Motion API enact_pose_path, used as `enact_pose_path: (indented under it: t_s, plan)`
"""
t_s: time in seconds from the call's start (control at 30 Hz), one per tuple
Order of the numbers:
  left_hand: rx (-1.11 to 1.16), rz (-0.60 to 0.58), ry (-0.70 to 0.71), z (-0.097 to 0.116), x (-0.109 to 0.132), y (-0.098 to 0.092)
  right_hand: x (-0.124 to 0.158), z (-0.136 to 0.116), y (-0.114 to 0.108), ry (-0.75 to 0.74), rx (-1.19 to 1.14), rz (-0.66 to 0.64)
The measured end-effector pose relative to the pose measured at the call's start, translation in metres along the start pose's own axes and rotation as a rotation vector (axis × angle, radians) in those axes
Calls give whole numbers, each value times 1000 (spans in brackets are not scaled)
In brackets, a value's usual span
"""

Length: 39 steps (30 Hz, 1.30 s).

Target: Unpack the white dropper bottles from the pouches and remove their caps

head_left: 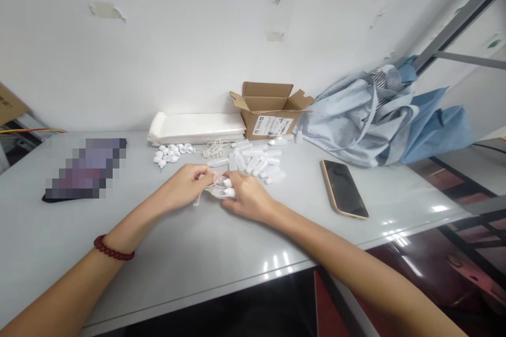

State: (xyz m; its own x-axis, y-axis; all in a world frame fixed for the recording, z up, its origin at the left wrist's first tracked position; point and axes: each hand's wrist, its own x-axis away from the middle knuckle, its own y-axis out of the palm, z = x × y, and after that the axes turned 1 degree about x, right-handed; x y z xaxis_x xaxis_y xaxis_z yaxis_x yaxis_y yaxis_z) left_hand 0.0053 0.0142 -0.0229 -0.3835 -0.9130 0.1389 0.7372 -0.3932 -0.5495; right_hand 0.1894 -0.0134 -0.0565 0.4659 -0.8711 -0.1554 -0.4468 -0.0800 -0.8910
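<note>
My left hand (186,185) is at the middle of the table with its thumb and fingers pinched on the edge of a small sheer white drawstring pouch (215,190). A white cord hangs from the pouch beside my left fingertips. My right hand (250,196) curls around the pouch's other side, closed on small translucent bottles with white nozzle caps (228,191). Whether these bottles are wholly inside the pouch I cannot tell. Just beyond my hands lie several loose translucent bottles (259,164), a tangle of white cord (216,148) and a cluster of white caps (171,154).
Behind the bottles stand an open cardboard box (269,116) and a stack of white packets (197,127). A phone (344,189) lies to the right, near a blue cloth bag (356,121). At left rests a dark, pixelated flat object (87,168). The table's front edge runs below my forearms.
</note>
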Motion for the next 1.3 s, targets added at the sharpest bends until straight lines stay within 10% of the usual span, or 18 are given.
enact_pose_path:
  t_s: [0.2, 0.43, 0.77, 1.3]
  plan:
    - [370, 209, -211, 2, -5, 4, 0, 2, -1, 16, 6, 6]
    - [1154, 193, -212, 12, 0, -21, -2, 2, 0, 47, 33, 2]
    - [-39, 55, 109, 16, 11, 1, 2, -6, -6, 54, 206, -9]
    - [-247, -13, 231, 18, 18, -6, 5, -8, -6, -39, 192, 33]
